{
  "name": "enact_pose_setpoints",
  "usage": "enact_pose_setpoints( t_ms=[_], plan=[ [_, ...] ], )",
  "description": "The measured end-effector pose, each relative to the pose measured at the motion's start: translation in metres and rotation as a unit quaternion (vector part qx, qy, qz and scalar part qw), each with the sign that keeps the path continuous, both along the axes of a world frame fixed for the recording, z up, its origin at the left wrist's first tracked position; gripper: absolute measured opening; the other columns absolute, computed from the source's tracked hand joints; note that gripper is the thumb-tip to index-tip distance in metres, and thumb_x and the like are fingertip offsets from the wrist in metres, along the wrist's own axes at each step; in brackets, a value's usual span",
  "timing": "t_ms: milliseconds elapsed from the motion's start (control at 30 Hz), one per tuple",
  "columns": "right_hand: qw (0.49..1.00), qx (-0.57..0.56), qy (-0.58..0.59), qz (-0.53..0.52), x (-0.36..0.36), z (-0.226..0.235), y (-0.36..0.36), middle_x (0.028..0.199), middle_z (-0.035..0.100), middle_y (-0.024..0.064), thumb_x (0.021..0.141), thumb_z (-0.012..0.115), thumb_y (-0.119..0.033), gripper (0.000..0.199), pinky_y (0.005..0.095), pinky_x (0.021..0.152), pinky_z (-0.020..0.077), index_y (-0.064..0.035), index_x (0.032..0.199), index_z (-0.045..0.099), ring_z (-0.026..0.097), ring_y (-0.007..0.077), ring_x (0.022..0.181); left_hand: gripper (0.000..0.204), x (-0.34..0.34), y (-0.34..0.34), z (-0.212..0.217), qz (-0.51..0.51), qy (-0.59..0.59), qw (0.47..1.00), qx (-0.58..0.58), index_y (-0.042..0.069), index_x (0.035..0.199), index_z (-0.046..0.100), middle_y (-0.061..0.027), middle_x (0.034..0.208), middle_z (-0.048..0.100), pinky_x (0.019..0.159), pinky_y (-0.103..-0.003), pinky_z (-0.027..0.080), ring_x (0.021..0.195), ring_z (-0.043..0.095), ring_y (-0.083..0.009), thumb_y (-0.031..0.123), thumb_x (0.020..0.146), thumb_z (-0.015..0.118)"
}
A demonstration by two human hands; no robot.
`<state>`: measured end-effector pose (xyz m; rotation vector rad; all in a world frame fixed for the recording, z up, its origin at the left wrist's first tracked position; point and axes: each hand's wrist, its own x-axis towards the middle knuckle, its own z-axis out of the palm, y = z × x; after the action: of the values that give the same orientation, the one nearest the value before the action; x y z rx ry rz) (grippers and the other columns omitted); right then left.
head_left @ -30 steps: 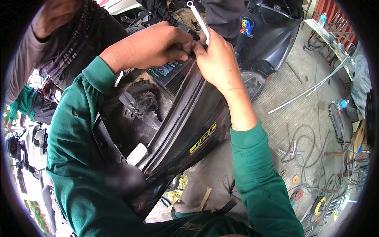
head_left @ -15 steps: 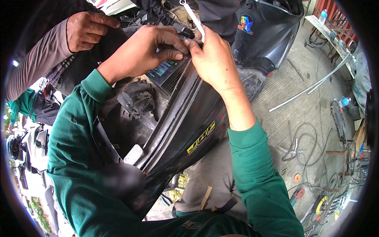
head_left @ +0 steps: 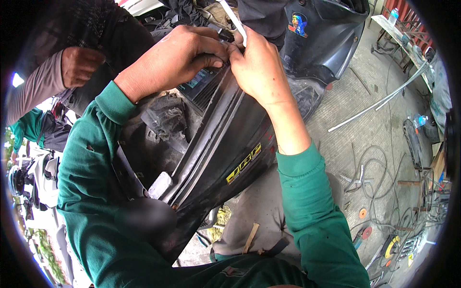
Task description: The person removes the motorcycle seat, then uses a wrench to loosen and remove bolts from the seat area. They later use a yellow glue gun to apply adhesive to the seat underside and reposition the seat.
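In my right hand (head_left: 259, 67) is a silver wrench (head_left: 233, 21), its shaft sticking up past my thumb and its far end cut off by the top edge. The fingertips of both hands meet over the edge of a black motor scooter body (head_left: 216, 168). My left hand (head_left: 175, 60) is pinched, thumb against fingers; whatever lies between them is too small and hidden to name. Just below it sits a dark battery (head_left: 198, 91) with greenish print, partly covered by the hand. Crumpled black parts (head_left: 165, 115) lie in the open body cavity nearby.
At the left, another person's hand (head_left: 81, 67) rests near their dark clothing. White hoses (head_left: 379, 108), coiled cables (head_left: 377, 173) and grinding discs (head_left: 366, 233) lie on the concrete floor at right. A bench (head_left: 394, 29) stands at the far right.
The other person's hand has moved down and left, its fingers now curled in. The wrench has shifted slightly up and left. My hands stay together at nearly the same spot.
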<state>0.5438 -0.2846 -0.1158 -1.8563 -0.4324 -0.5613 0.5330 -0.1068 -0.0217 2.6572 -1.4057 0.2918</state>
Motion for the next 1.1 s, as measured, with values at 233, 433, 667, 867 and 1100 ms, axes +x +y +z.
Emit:
enact_pose_setpoints(
  t_ms=[233, 433, 667, 867, 1100],
  plan=[
    [1.000, -0.004, -0.009, -0.004, 0.000, -0.001, -0.001, 0.095, 0.072, 0.0220, 0.092, 0.069, -0.013, 0.026, 0.0452, 0.084, 0.0552, 0.0025, 0.111, 0.061, 0.071, 0.0419, 0.097, 0.015, 0.001, 0.000, 0.001, -0.027, 0.021, 0.999, -0.012, 0.002, 0.100, 0.076, -0.0116, 0.103, 0.068, 0.091, -0.040, 0.057, 0.099, 0.069, -0.0302, 0.002, 0.085, 0.075],
    [1.000, -0.014, -0.010, -0.016, -0.001, -0.001, -0.001, 0.096, 0.071, 0.0232, 0.090, 0.069, -0.012, 0.027, 0.0450, 0.085, 0.0550, 0.0016, 0.112, 0.061, 0.071, 0.0420, 0.098, 0.017, 0.001, 0.001, 0.001, -0.037, 0.020, 0.999, -0.018, 0.002, 0.100, 0.076, -0.0111, 0.105, 0.070, 0.093, -0.039, 0.058, 0.103, 0.069, -0.0293, -0.001, 0.083, 0.076],
    [1.000, -0.013, -0.007, -0.007, -0.001, -0.001, -0.002, 0.100, 0.072, 0.0218, 0.089, 0.070, -0.012, 0.029, 0.0477, 0.087, 0.0549, -0.0001, 0.114, 0.061, 0.071, 0.0417, 0.100, 0.025, -0.008, 0.003, 0.000, 0.032, 0.065, 0.995, -0.070, 0.001, 0.110, 0.074, -0.0110, 0.108, 0.074, 0.098, -0.039, 0.056, 0.103, 0.072, -0.0266, -0.004, 0.086, 0.074],
    [1.000, -0.021, -0.011, -0.005, 0.001, -0.002, -0.003, 0.103, 0.072, 0.0212, 0.088, 0.070, -0.012, 0.031, 0.0492, 0.088, 0.0553, -0.0007, 0.115, 0.062, 0.070, 0.0419, 0.101, 0.028, -0.010, 0.003, -0.009, 0.097, 0.118, 0.980, -0.129, 0.000, 0.117, 0.072, -0.0103, 0.114, 0.075, 0.103, -0.039, 0.055, 0.106, 0.072, -0.0204, -0.005, 0.089, 0.072],
    [1.000, -0.019, -0.009, -0.005, -0.001, -0.003, -0.003, 0.102, 0.070, 0.0235, 0.088, 0.070, -0.011, 0.030, 0.0461, 0.086, 0.0546, 0.0009, 0.114, 0.061, 0.070, 0.0422, 0.101, 0.033, -0.008, 0.006, -0.013, 0.066, 0.185, 0.963, -0.182, -0.001, 0.122, 0.069, -0.0102, 0.117, 0.073, 0.107, -0.039, 0.052, 0.109, 0.071, -0.0192, -0.003, 0.089, 0.073]
  ],
)
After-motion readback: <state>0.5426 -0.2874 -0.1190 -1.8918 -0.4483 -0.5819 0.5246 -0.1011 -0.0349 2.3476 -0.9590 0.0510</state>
